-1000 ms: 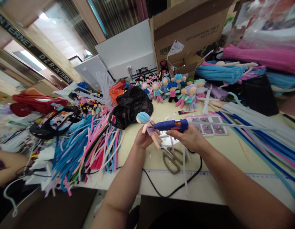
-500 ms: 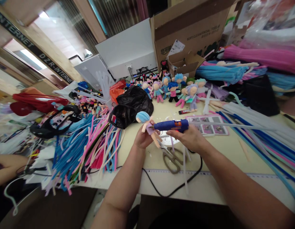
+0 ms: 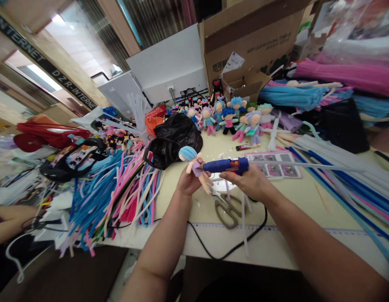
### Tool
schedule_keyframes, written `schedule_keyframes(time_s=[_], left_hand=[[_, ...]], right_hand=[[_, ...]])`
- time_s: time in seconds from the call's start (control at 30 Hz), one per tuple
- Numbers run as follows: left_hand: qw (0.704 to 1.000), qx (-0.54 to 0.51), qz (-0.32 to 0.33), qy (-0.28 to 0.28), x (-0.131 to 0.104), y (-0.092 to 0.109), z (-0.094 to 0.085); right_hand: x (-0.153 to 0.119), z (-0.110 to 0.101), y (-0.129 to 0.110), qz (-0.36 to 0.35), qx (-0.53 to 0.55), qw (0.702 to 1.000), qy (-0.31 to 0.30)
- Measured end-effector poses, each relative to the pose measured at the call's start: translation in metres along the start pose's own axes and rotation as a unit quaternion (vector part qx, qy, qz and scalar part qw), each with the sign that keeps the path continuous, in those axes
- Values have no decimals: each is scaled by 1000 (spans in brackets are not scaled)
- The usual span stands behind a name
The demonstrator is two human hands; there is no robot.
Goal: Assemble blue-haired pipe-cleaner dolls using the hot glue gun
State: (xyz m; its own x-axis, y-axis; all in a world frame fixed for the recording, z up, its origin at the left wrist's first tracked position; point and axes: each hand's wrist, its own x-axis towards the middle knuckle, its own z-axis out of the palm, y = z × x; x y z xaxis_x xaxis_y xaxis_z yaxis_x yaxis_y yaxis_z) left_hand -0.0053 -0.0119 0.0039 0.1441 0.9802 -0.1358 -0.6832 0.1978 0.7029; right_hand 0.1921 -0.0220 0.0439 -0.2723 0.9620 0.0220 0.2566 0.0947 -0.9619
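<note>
My left hand (image 3: 187,182) is closed around a small pipe-cleaner doll (image 3: 188,154) with light blue hair, a lilac body and beige limbs. In my right hand (image 3: 251,182) is a blue hot glue gun (image 3: 227,165), pointing left, with a long clear glue stick (image 3: 304,164) out of its back end. Its nozzle tip is at the doll's lilac body; whether it touches I cannot tell. Below the gun lie scissors (image 3: 226,213) with grey-brown handles. A lilac pipe cleaner (image 3: 227,189) hangs near them.
Finished dolls (image 3: 228,119) stand at the back, before a cardboard box (image 3: 244,42). Pipe cleaners (image 3: 100,197) are heaped at left beside a black plastic bag (image 3: 178,134); more lie at right. A black cable (image 3: 210,253) loops over the front edge. Another person's arm (image 3: 11,224) shows far left.
Almost nothing differs. The doll and the glue gun's tip have stayed close together, with only a very slight shift of the doll.
</note>
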Motion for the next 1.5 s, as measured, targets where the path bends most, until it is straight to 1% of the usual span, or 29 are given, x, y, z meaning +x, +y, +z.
schedule_keyframes(time_s=[0.1,0.27,0.47,0.63,1.0,1.17,1.37,1.5], left_hand=[[1000,0,-2,6,0,1,0],[1000,-12,-14,-20,-1,3,2],[1000,-8,-18,-8,-1,3,1],[999,-13,-9,-32,-1,3,-1],[1000,-11,-13,5,-1,5,-1],[1000,-5,-10,3,-1,5,-1],[1000,-15,-7,-19,-1,7,1],[1000,3,-10,10,-2,7,2]], right_hand=[[0,0,0,-3,-2,1000,0],[-1,0,0,2,-24,1000,0],[-1,0,0,2,-29,1000,-9],[1,1,5,3,-38,999,-7],[-1,1,3,-6,-37,999,-6],[-1,1,5,-3,-48,999,-5],[-1,1,5,1,-44,999,-11],[0,1,7,0,-24,1000,-19]])
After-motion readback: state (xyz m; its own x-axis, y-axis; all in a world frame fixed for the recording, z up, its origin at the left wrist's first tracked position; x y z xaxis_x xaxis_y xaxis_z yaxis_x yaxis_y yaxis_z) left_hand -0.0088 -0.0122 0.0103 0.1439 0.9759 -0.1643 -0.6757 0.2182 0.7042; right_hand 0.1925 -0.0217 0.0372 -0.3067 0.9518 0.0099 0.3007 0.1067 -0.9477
